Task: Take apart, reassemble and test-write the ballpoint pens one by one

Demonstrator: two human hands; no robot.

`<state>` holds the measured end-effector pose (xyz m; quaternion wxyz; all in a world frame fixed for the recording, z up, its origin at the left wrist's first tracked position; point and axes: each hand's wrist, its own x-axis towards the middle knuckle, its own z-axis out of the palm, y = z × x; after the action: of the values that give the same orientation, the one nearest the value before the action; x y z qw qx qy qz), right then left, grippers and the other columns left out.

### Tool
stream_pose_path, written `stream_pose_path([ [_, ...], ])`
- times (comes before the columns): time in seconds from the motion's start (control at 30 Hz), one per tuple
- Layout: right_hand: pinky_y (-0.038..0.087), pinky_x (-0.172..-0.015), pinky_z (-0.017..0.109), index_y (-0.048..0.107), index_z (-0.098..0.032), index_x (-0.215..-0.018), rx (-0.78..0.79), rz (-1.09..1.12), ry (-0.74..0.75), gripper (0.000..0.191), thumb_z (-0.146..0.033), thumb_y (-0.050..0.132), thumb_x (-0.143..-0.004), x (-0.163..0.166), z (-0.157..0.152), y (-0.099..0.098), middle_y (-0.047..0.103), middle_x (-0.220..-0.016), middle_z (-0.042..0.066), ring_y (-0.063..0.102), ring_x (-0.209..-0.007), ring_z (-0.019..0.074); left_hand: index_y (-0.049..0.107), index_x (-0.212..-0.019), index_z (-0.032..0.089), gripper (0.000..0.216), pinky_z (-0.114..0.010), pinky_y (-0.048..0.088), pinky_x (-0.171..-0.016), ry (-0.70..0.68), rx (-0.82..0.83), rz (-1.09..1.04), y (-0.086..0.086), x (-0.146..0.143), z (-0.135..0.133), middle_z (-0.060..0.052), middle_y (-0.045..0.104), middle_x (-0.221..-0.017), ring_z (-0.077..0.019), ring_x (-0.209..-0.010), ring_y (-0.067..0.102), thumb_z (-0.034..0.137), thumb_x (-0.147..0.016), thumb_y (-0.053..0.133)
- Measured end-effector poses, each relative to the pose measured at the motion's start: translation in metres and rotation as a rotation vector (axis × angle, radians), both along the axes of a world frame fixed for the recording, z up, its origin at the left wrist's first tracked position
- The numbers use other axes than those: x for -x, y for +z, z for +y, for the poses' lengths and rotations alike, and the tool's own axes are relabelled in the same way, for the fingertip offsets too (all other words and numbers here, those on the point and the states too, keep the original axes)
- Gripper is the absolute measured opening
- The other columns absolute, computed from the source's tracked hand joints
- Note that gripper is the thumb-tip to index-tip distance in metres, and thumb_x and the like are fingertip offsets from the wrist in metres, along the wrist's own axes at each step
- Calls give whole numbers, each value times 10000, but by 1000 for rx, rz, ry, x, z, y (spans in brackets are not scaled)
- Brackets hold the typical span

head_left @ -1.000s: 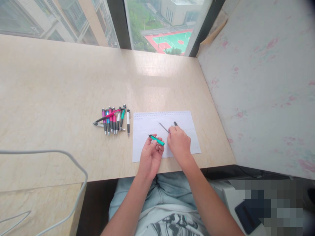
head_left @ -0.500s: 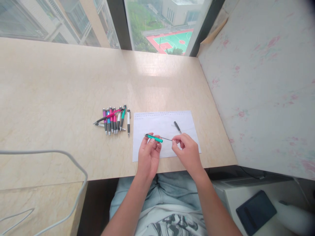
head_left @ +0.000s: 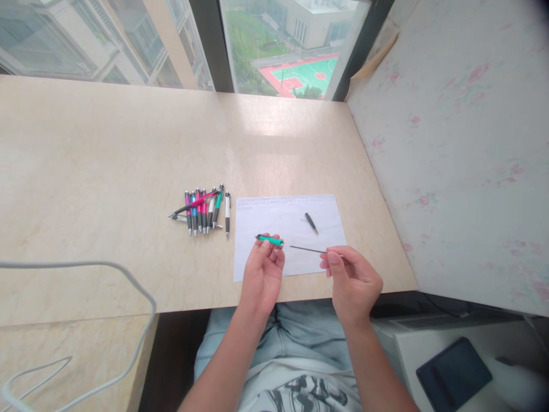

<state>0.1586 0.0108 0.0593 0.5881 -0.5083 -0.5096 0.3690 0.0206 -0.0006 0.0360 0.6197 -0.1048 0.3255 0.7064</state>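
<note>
My left hand [head_left: 265, 272] pinches a green pen barrel [head_left: 271, 240] with a dark clip end, its open end facing right. In my right hand [head_left: 354, 280], thumb and fingers are closed on one end of a thin dark pen refill [head_left: 306, 249]. The refill points left toward the barrel, with a small gap between them. A black grip section with a silver tip [head_left: 311, 224] lies on the white sheet of paper [head_left: 274, 217] beyond my hands. Rows of faint handwriting run along the sheet's top.
Left of the paper lies a cluster of several click pens [head_left: 198, 212] in purple, blue, pink, white and green. A white pen [head_left: 227, 214] lies beside them. A grey cable [head_left: 107, 265] loops at the left. A dark flat device [head_left: 454, 375] rests low at the right.
My right hand has moved right and slightly toward me, drawing the refill away from the green barrel. The black grip section is now fully visible. My left hand has barely moved.
</note>
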Motion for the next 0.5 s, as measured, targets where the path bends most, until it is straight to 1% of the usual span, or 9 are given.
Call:
stream_pose_path([
  [0.13,489,-512,253,715,-217,-817,-21,-117,15,32,-201,693,-834,-2,1,2,677,-722,-2,615,-576,128,667,-910,137,91,-160,538,-705,-8,22,-24,0,2,-1,-51,663,-955,-88,-822,640,93,-836,638],
  [0.27,498,-558,275,709,-222,-823,-108,-230,51,61,-165,687,-829,-2,3,4,691,-761,7,616,-613,136,667,-930,155,119,-157,537,-689,-10,19,-20,0,2,-2,-44,661,-939,-91,-815,639,97,-826,655],
  [0.4,496,-553,282,700,-215,-819,-125,-258,126,55,-165,681,-831,1,5,2,696,-761,19,619,-632,149,664,-919,163,119,-152,534,-696,-39,-7,5,2,-1,-4,-39,662,-959,-88,-831,637,111,-814,679],
  [0.5,486,-541,279,692,-207,-805,-96,-238,128,39,-189,678,-837,5,8,-1,684,-739,20,609,-625,147,657,-934,173,146,-153,533,-712,-64,-13,21,4,-5,-5,-36,665,-987,-86,-853,638,103,-808,685],
])
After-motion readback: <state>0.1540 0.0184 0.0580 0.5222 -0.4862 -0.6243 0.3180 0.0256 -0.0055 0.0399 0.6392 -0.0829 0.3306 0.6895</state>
